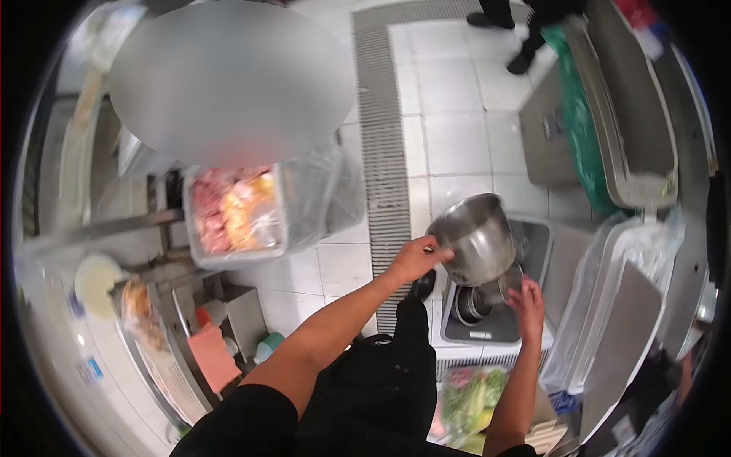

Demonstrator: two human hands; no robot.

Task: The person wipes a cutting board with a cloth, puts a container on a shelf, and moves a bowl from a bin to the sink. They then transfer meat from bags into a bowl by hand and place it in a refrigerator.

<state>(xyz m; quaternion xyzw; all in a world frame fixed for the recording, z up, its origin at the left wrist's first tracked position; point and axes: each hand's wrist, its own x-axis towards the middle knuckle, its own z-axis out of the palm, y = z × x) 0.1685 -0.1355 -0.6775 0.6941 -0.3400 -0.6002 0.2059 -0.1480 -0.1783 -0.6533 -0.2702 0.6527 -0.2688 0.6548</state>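
Observation:
My left hand (419, 257) is closed on the rim of a large shiny steel pot (483, 240), which is tilted over a grey tub (537, 251). Just below the pot, my right hand (528, 305) has its fingers curled at the edge of a smaller metal container (499, 289), which overlaps the pot in this view. Inside the tub lies a round metal pot (470, 305) with a dark interior. The tub stands on the tiled floor, in front and to the right of me.
A grey bin with a green liner (586, 137) stands at the right. White lidded bins (609, 305) are nearer. A tub of raw meat (228, 209) is at the left. Bagged vegetables (472, 400) sit by my legs. A floor drain (384, 145) runs ahead; a person's shoes (521, 61) are beyond.

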